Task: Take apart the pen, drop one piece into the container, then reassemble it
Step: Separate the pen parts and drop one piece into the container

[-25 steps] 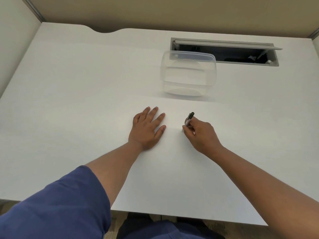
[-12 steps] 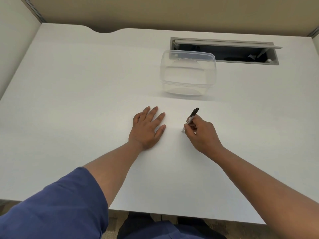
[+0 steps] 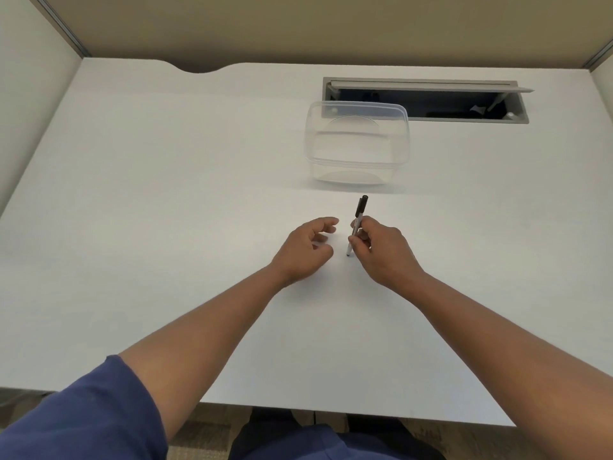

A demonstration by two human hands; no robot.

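Note:
A thin pen (image 3: 359,216) with a white barrel and a black cap stands nearly upright above the middle of the white desk (image 3: 166,194). My right hand (image 3: 381,250) pinches its lower barrel, cap end up and pointing away from me. My left hand (image 3: 306,249) hovers just left of the pen, lifted off the desk, fingers curled and apart, holding nothing. A clear plastic container (image 3: 357,142) sits open on the desk beyond the pen, with nothing in it.
An open grey cable hatch (image 3: 428,99) is cut into the desk behind the container. Partition walls close off the back and both sides. The desk's front edge runs just above my lap.
My right hand has raised the pen from a slant to nearly upright. My left hand has lifted off the desk, curled its fingers and moved toward the pen.

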